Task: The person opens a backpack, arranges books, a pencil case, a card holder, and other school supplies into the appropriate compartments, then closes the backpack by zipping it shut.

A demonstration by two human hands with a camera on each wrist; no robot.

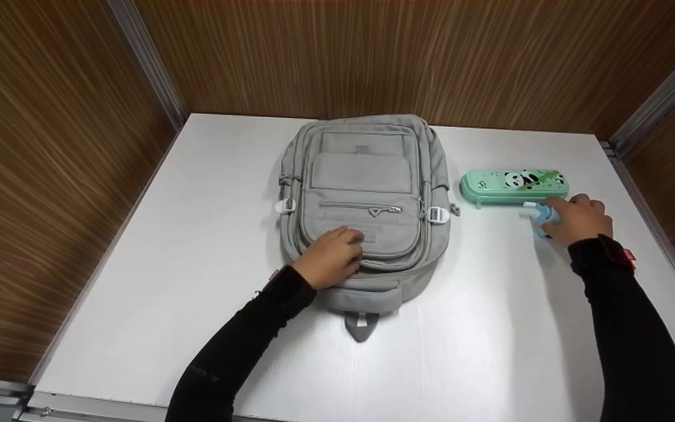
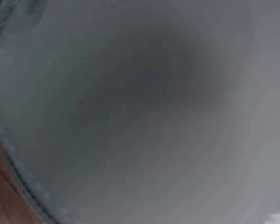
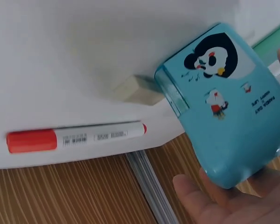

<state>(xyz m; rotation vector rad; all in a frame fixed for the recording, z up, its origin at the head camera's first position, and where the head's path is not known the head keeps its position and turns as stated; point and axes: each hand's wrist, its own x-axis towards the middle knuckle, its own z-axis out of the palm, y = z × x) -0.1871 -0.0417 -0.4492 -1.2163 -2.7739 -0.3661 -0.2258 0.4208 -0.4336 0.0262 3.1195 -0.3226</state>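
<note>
A grey backpack [image 1: 364,176] lies flat on the white table, front pockets up and its carry loop toward me. My left hand [image 1: 330,258] rests on its near end, fingers loosely bent over the fabric. In the left wrist view, blurred grey fabric [image 2: 144,121] fills nearly everything, with part of the hand [image 2: 7,191] at the edge. My right hand [image 1: 582,221] grips a blue pencil sharpener [image 3: 228,107] with panda pictures and a clear drawer window. Its white crank [image 1: 529,205] points left in the head view. Just beyond lies a green panda pencil case [image 1: 513,196].
In the right wrist view, a red-capped marker [image 3: 79,136] lies near the table edge, and a pale block [image 3: 139,90], perhaps an eraser, sits beside the sharpener. Brown wood-grain panels [image 1: 372,58] with metal posts [image 1: 150,58] border the table [image 1: 208,234].
</note>
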